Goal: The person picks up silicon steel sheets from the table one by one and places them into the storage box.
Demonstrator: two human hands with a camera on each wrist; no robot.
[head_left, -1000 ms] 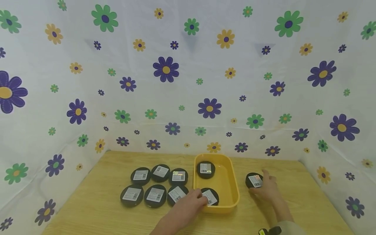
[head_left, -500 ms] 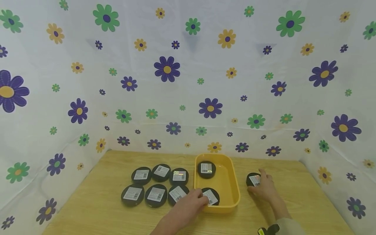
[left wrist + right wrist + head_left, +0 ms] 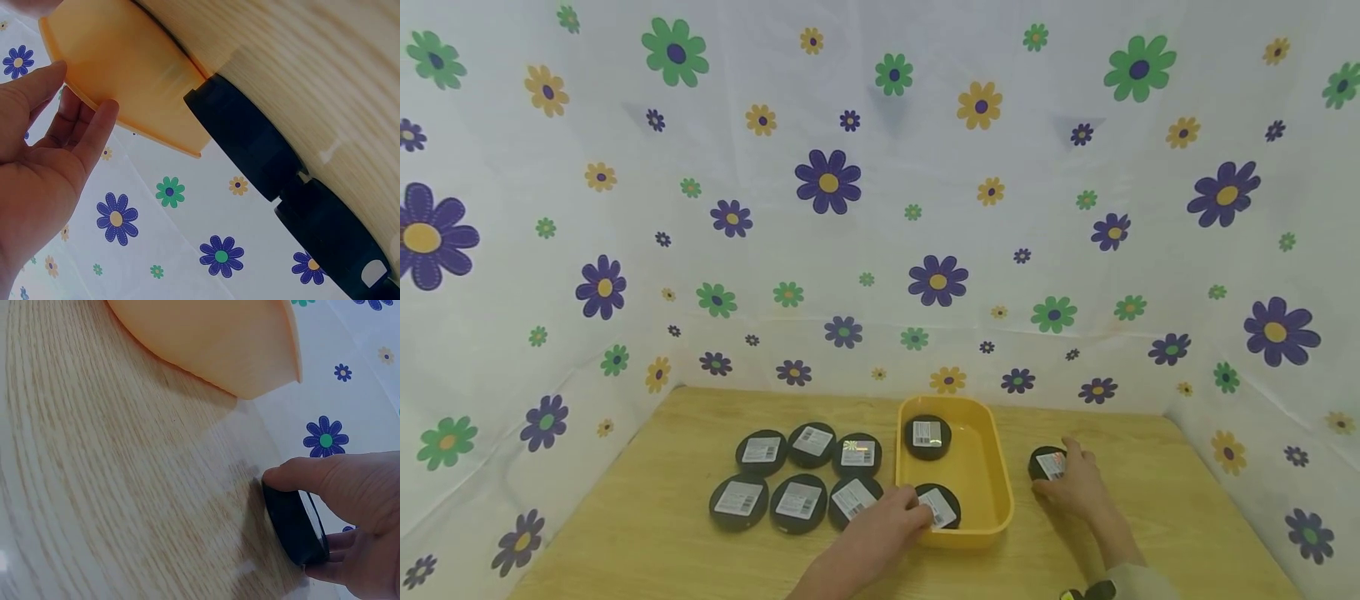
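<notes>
The yellow tray (image 3: 1004, 492) sits on the table with two black labelled discs in it, one at the far left corner (image 3: 927, 437) and one at the near left (image 3: 942, 505). At the tray's near left rim, my left hand (image 3: 883, 529) holds the edge; the left wrist view shows its thumb and fingertips (image 3: 107, 112) at the rim. My right hand (image 3: 1078, 483) grips another black disc (image 3: 1047, 463) right of the tray. In the right wrist view, the thumb is on one side of this disc (image 3: 290, 522) and the fingers on the other.
Left of the tray, several more black discs with white labels lie in two rows, including one at the near left (image 3: 737, 502). The wooden table (image 3: 647, 517) meets a white flowered cloth (image 3: 880, 242) behind and at both sides.
The right hand shifted slightly around its disc in the first half second. The left hand and the tray stay in place; the head view has moved a little.
</notes>
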